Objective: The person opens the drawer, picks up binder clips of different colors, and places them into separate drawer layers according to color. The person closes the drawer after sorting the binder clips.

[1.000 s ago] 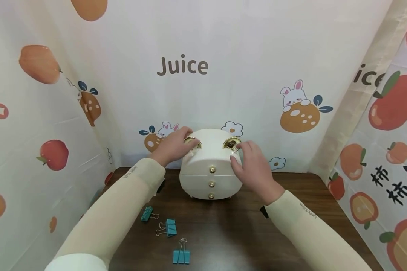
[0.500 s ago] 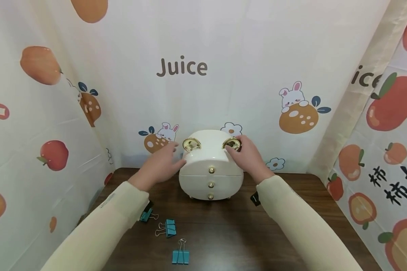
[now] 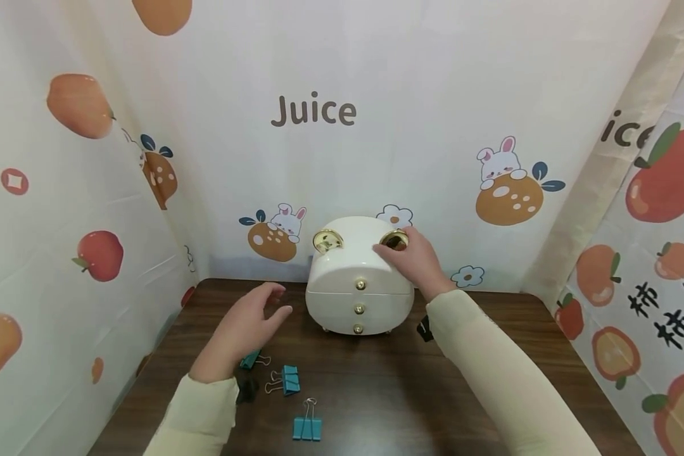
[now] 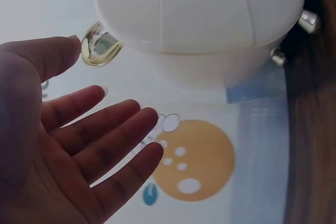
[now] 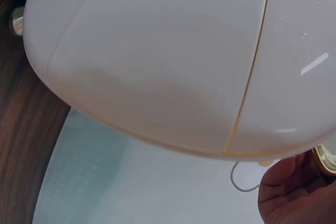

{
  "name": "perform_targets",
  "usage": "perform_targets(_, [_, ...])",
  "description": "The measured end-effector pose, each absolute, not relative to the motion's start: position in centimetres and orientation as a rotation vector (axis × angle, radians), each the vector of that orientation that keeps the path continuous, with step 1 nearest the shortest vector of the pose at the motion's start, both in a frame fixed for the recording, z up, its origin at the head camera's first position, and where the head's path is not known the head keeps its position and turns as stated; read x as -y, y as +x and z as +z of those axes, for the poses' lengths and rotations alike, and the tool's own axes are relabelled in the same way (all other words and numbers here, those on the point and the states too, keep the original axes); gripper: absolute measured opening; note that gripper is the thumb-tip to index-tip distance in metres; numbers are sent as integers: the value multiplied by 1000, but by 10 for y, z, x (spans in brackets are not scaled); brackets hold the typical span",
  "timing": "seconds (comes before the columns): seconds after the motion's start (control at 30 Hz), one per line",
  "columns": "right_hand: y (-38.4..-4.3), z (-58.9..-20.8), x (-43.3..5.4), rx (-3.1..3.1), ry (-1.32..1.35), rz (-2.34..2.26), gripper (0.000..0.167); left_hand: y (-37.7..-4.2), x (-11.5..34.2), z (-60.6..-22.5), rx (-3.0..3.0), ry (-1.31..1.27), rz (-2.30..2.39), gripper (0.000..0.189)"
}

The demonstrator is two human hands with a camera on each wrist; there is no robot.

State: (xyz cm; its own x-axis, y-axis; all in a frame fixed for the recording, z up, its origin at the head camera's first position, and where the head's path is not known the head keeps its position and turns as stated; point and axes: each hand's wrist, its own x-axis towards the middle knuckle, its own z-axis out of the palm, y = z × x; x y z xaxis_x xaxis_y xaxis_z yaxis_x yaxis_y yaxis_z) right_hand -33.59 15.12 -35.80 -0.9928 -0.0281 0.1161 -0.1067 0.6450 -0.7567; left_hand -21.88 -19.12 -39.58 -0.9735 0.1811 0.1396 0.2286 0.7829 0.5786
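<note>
A white jewelry box (image 3: 333, 304) with gold knobs down its front stands on the table against the curtain. Two gold ear-shaped pieces rise from its top, a left ear (image 3: 327, 240) and a right ear (image 3: 394, 239). My right hand (image 3: 416, 258) pinches the right ear, thumb in front and fingers behind; in the right wrist view the fingers (image 5: 278, 195) are partly hidden by the box. Left of the box, my left hand (image 3: 245, 328) hangs in the air with its fingers relaxed, apart from the box. The left wrist view shows that palm (image 4: 58, 177) with nothing in it.
Three teal binder clips lie on the dark wood table (image 3: 376, 392) at front left: a far clip (image 3: 251, 359) partly covered by the left hand, a middle clip (image 3: 291, 380) and a near clip (image 3: 307, 429). Fruit-printed curtains (image 3: 410, 114) enclose the back and sides.
My left hand has let go of the left ear and drawn back, down and leftward, above the clips. My right hand has moved in from beside the right ear and taken hold of it.
</note>
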Motion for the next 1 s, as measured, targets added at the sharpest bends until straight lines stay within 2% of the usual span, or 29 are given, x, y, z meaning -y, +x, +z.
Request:
perform_targets(0.33, [-340,-364,-148,2691,117,1423,62,-205,159,-443,2760,-226,-1219,35])
perform_targets(0.5, [-341,-366,-149,2681,124,1462,65,-208,126,-460,2675,-267,-1466,36])
perform_targets(0.7, [-340,-367,-150,2650,98,1481,63,-222,85,-459,2532,-359,-1696,30])
perform_targets(1.0, [-339,-368,-147,2665,110,1482,65,-234,56,-441,2310,-226,-2126,35])
